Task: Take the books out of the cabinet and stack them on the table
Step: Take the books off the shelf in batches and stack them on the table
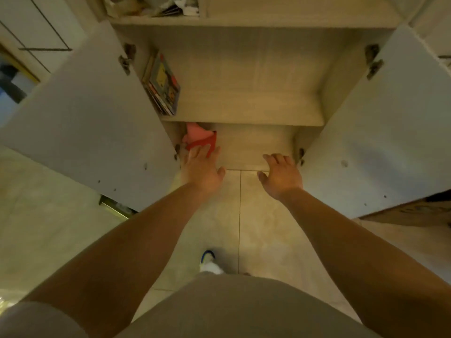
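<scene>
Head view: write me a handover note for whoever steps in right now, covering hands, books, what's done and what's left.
Left hand: open, fingers straight, reaching to the red book on the bottom shelf; fingertips at its edge, no grip yet.
Right hand: open, empty, in front of the bottom shelf.
Books: a leaning stack sits at the left of the middle shelf; the red book and something pink behind it lie at the bottom left.
Done: both cabinet doors stand open.
Left: take out all the books and stack them on the table, which is out of view.
</scene>
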